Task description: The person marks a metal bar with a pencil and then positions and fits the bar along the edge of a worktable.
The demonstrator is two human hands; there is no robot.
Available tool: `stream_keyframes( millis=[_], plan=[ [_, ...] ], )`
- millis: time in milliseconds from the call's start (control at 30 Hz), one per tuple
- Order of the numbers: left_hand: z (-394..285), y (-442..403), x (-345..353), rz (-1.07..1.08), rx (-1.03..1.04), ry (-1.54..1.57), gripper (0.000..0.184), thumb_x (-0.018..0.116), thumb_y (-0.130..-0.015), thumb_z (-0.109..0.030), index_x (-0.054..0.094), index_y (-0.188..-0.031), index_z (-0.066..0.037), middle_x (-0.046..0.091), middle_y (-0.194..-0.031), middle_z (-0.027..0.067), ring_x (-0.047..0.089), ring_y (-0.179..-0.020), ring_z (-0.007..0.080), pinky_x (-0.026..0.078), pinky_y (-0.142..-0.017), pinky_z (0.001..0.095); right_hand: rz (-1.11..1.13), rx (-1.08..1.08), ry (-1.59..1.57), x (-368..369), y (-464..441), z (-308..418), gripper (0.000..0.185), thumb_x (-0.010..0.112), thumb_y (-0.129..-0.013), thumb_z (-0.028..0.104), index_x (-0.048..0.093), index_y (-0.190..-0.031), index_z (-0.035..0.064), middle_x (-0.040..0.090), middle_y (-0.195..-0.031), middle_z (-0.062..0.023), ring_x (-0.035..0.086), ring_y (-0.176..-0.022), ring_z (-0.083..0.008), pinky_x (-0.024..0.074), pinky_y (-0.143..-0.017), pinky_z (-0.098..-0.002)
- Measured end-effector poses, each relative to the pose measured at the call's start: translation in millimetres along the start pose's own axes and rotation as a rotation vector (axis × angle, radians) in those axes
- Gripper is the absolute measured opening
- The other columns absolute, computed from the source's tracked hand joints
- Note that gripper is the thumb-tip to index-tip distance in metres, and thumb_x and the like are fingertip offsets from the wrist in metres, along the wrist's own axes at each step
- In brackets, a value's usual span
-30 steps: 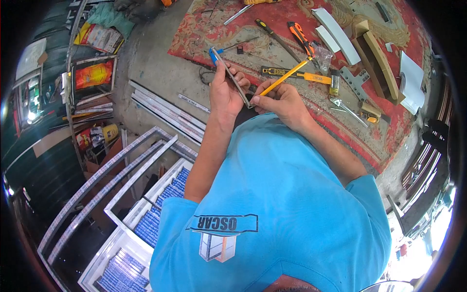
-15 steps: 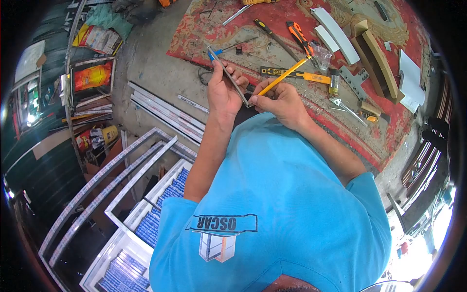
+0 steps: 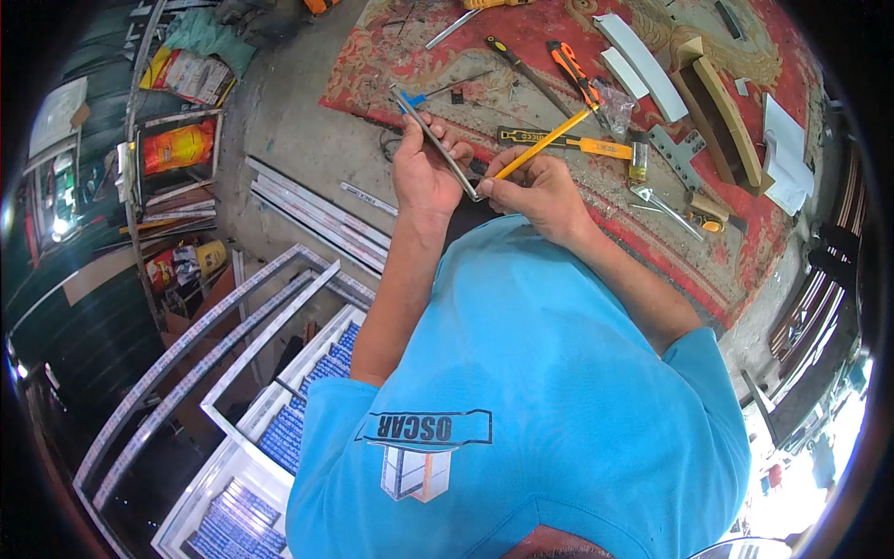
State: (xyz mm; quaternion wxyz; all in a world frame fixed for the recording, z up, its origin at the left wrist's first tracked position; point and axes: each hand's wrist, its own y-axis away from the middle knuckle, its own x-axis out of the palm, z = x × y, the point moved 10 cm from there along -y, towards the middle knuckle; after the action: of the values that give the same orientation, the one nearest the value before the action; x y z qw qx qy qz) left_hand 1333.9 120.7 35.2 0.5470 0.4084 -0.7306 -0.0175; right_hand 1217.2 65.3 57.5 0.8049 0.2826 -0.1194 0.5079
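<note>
At the far left, a red-and-yellow bag [image 3: 179, 146] sits inside an upright rack. Nearer on the left stand metal frames [image 3: 219, 302], and just beyond them several long pale strips [image 3: 321, 216] lie side by side on the floor.

Next comes the left hand [image 3: 429, 175], raised in front of the blue shirt [image 3: 531, 354], its thumb and fingers closed around a thin metal bar [image 3: 435, 143]. The bar slants from its far left end down to its near right end, beside the other hand. Past its far end shows a blue-handled tool [image 3: 411, 102].

The right hand [image 3: 538, 194] pinches a yellow pencil [image 3: 543, 146], which leans away to the far right. Its lower end is close to the bar's near end; whether they touch is hidden by the fingers.

Farther right, on the red rug [image 3: 726, 263], lie a file [image 3: 529, 75], an orange knife [image 3: 575, 76], a hammer [image 3: 605, 147] whose handle the pencil crosses in view, a wrench [image 3: 675, 219] and a metal plate with holes [image 3: 678, 156]. A long, open cardboard box [image 3: 729, 112] and white paper [image 3: 787, 163] are at the rug's right side.
</note>
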Motion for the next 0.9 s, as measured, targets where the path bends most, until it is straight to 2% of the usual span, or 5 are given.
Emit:
stream_keyframes(
  millis=[467,533,767,833,900],
  plan=[
    [1,5,2,0.020,0.022,-0.016,0.024,0.047,-0.099,-0.033,0.053,-0.089,-0.012,0.048,-0.074,-0.0009,0.043,-0.063,0.0113,0.039,-0.057,0.0267,-0.002,-0.021,-0.035,-3,3,0,0.014,0.067,-0.083,0.010,0.060,-0.090,-0.0005,0.060,-0.071,-0.0031,0.056,-0.063,-0.0075,0.0455,-0.057,-0.0224],
    [1,7,5,0.034,0.023,-0.038,0.023,0.046,-0.100,-0.032,0.053,-0.089,-0.012,0.048,-0.074,-0.0009,0.043,-0.063,0.0112,0.039,-0.057,0.0266,-0.011,0.004,0.005,-2,3,0,0.017,0.070,-0.084,0.011,0.059,-0.092,0.0010,0.060,-0.073,-0.0023,0.054,-0.063,-0.0069,0.0424,-0.055,-0.0211],
    [-3,9,10,0.057,0.056,-0.057,0.022,0.045,-0.100,-0.031,0.052,-0.090,-0.012,0.048,-0.074,-0.0002,0.043,-0.063,0.0114,0.038,-0.057,0.0267,0.006,-0.009,0.000,-2,6,2,0.017,0.070,-0.084,0.012,0.059,-0.092,0.0013,0.061,-0.073,-0.0022,0.053,-0.062,-0.0061,0.0404,-0.053,-0.0208],
    [-4,11,13,0.067,0.063,-0.073,0.022,0.045,-0.100,-0.030,0.052,-0.090,-0.012,0.048,-0.074,0.0003,0.043,-0.063,0.0115,0.038,-0.057,0.0268,-0.012,0.007,0.015,-2,7,3,0.017,0.068,-0.083,0.010,0.059,-0.092,-0.0006,0.062,-0.073,-0.0033,0.057,-0.064,-0.0079,0.0469,-0.058,-0.0230],
    [-2,12,14,0.066,0.071,-0.091,0.022,0.045,-0.100,-0.030,0.052,-0.090,-0.011,0.048,-0.074,0.0005,0.043,-0.063,0.0115,0.038,-0.057,0.0269,-0.012,-0.006,0.001,-2,5,7,0.017,0.068,-0.083,0.010,0.059,-0.092,-0.0007,0.061,-0.073,-0.0031,0.057,-0.064,-0.0076,0.0466,-0.058,-0.0230]
  ],
)
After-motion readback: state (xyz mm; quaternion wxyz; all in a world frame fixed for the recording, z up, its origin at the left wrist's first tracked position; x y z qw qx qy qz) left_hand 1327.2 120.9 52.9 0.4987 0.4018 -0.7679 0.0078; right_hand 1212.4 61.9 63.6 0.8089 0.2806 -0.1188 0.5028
